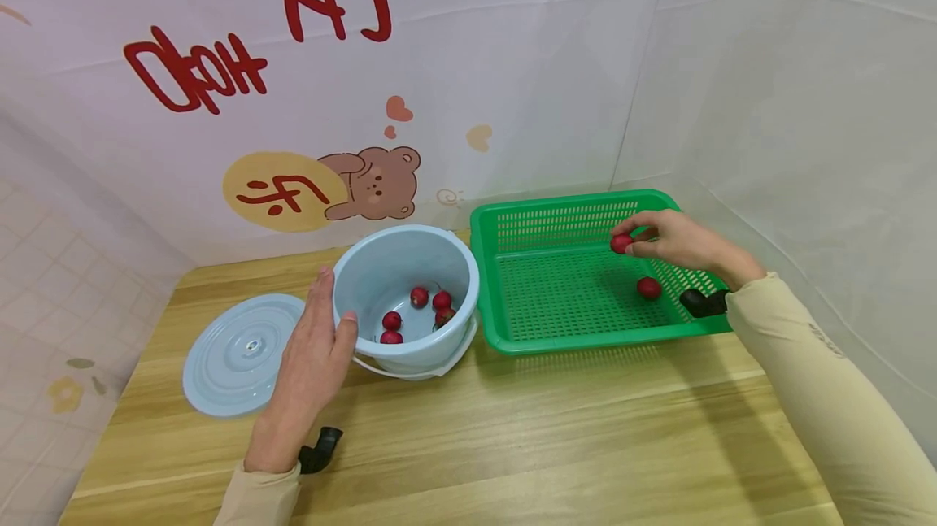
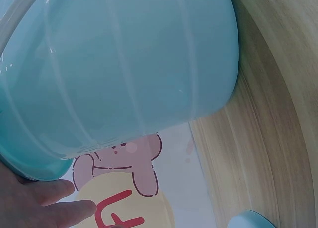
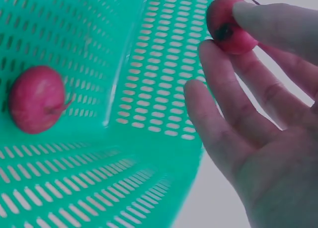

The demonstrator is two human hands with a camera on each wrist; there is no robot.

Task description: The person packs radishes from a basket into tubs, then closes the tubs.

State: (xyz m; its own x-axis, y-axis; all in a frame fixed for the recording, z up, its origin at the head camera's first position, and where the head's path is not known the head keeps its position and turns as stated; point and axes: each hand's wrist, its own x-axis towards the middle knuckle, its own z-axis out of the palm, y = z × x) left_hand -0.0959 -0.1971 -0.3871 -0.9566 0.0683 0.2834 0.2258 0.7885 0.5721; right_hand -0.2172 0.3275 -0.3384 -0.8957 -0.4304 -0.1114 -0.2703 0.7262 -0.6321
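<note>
My right hand [image 1: 677, 243] pinches a red radish [image 1: 621, 244] between thumb and fingertips above the green basket [image 1: 489, 282]. In the right wrist view a thin root trails from the held radish [image 3: 233, 27], which has a dark spot. Another radish [image 1: 648, 288] lies in the basket's right part. My left hand [image 1: 316, 351] rests with straight fingers along the left side of the light blue bucket [image 1: 406, 235], its thumb right at the rim. Several radishes [image 1: 419, 297] lie on the bucket's bottom. In the left wrist view, fingers [image 2: 69, 213] extend beside the bucket's rim.
A light blue round lid [image 1: 241, 355] lies flat on the wooden table [image 1: 512, 445], left of the bucket. The bucket's handle [image 1: 417, 371] hangs down at its front. Behind stands a white cloth wall [image 1: 542, 103] with printed red characters and a bear.
</note>
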